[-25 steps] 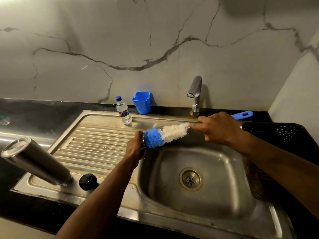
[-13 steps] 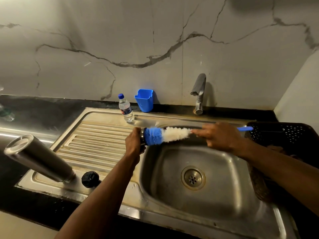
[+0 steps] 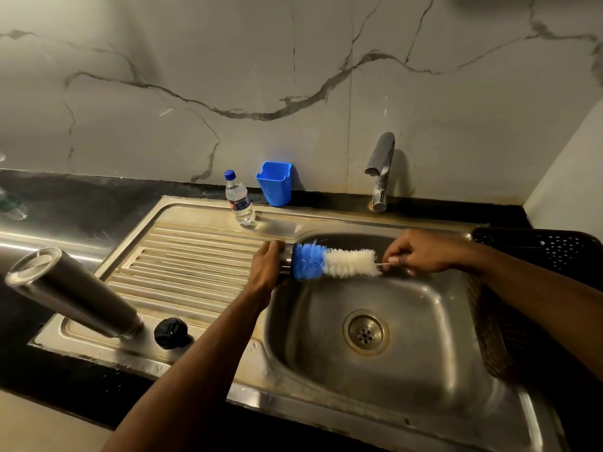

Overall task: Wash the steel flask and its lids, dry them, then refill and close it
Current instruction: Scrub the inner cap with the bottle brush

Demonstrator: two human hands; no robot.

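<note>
The steel flask [image 3: 71, 293] stands upside down on the drainboard at the left, its mouth down. A black inner lid [image 3: 171, 332] lies beside it. My left hand [image 3: 269, 265] grips a small steel lid [image 3: 286, 263] over the left rim of the basin. My right hand [image 3: 421, 252] holds the wire stem of a bottle brush [image 3: 336, 261], blue bristles at the tip, white behind. The blue tip is pressed into the steel lid's opening. The brush's handle is hidden by my right hand.
The steel sink [image 3: 424, 370] has a drain [image 3: 365, 332] in its basin and a tap [image 3: 380, 171] behind. A small water bottle [image 3: 239, 199] and a blue plastic holder [image 3: 274, 182] stand at the back. A dark perforated basket [image 3: 551, 252] sits at the right.
The brush has levelled out and its blue tip has pushed left into the steel lid. My right hand has slid down along the brush, so the blue handle no longer shows.
</note>
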